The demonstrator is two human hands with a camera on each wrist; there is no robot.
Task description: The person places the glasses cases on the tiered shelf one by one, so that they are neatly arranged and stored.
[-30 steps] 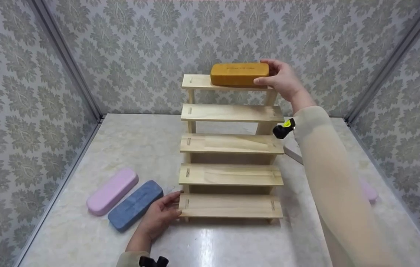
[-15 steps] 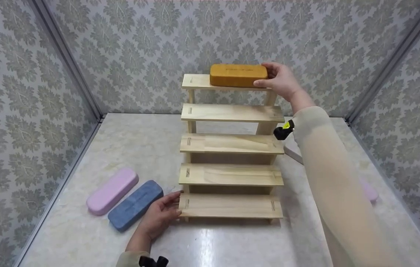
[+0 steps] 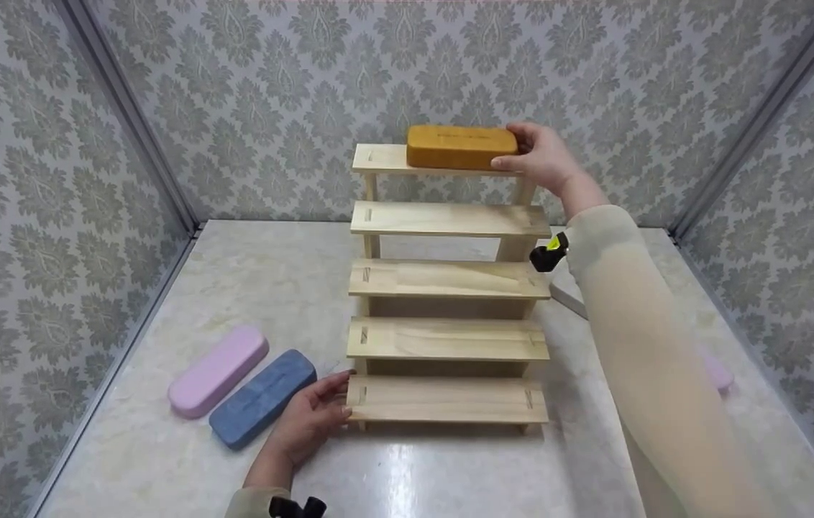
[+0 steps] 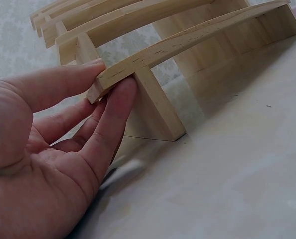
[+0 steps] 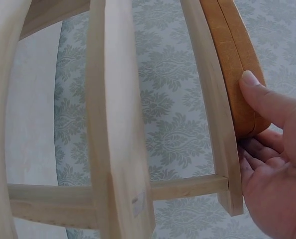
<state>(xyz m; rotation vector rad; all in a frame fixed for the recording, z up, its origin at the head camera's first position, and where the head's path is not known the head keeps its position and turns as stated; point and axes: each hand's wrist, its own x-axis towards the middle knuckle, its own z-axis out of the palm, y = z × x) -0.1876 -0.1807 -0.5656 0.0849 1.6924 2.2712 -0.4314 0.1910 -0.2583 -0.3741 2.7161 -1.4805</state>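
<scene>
A mustard-brown glasses case (image 3: pixel 461 147) lies lengthwise on the top board of a five-step-like wooden display stand (image 3: pixel 448 279), nearer its right end. My right hand (image 3: pixel 547 160) holds the case's right end, thumb on the front face and fingers behind. The right wrist view shows that thumb (image 5: pixel 257 89) along the case's seam, with the case (image 5: pixel 235 64) against the top board. Down at the lowest board, my left hand (image 3: pixel 308 419) grips the left end. In the left wrist view its thumb (image 4: pixel 63 82) lies on top and the fingers come from below.
Left of the stand, a pink glasses case (image 3: pixel 218 372) and a blue glasses case (image 3: pixel 263 399) lie side by side on the marbled tabletop (image 3: pixel 285 280). A pale flat object (image 3: pixel 569 291) and a pink one (image 3: pixel 718 372) show partly behind my right sleeve. Patterned walls enclose the table.
The mustard-brown case has shifted slightly left and toward the front on the top board, my right hand moving with it. My left hand and the stand stay in place.
</scene>
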